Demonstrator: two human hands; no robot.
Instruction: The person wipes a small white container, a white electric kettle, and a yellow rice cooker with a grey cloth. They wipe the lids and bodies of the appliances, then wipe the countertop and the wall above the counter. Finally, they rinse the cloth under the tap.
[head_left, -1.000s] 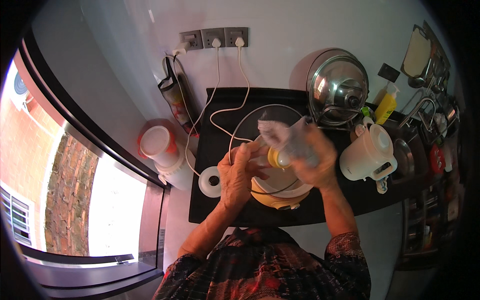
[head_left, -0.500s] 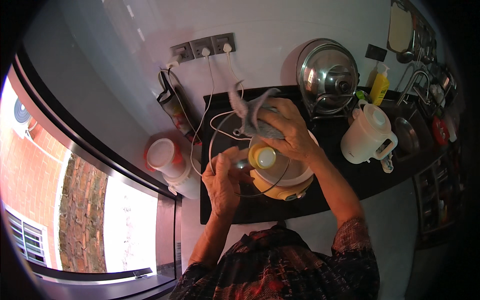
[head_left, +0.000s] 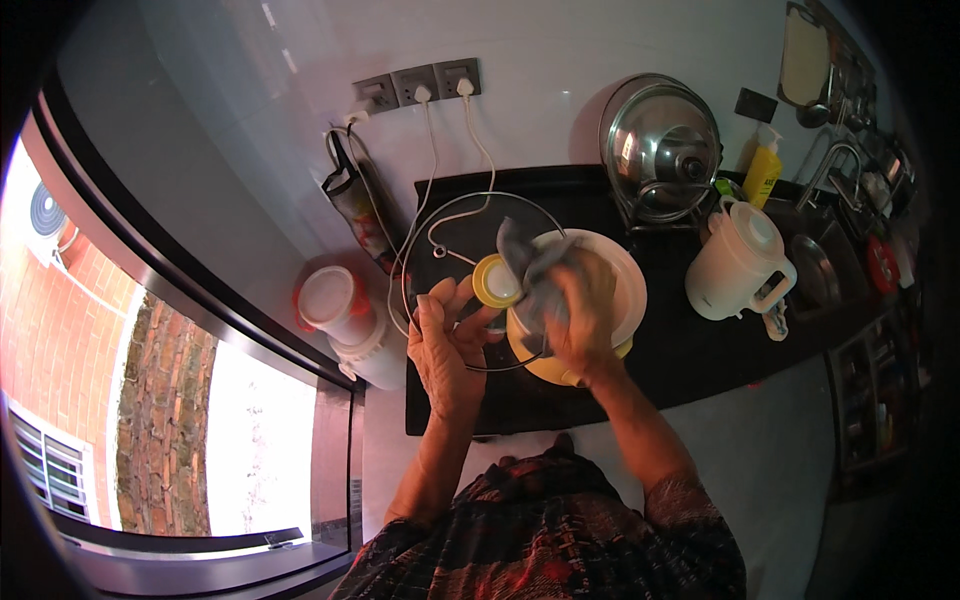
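Note:
My left hand grips the edge of a round, clear glass lid with a thin metal rim and a yellow knob. The lid is held tilted above the counter, knob facing up. A crumpled grey cloth is bunched in my right hand, which is smeared by motion. The cloth presses against the lid just right of the knob. Below and behind the lid stands a yellow electric pot with a wide white rim; my right hand and the cloth cover part of it.
A white electric kettle stands right, before a sink with a faucet. Steel lids lean in a rack near a yellow soap bottle. White cords hang from wall sockets. Lidded tubs sit left by the window.
My right hand and the cloth have swung from above the knob down to its right side. The lid has shifted slightly left and up, and its tilt has changed.

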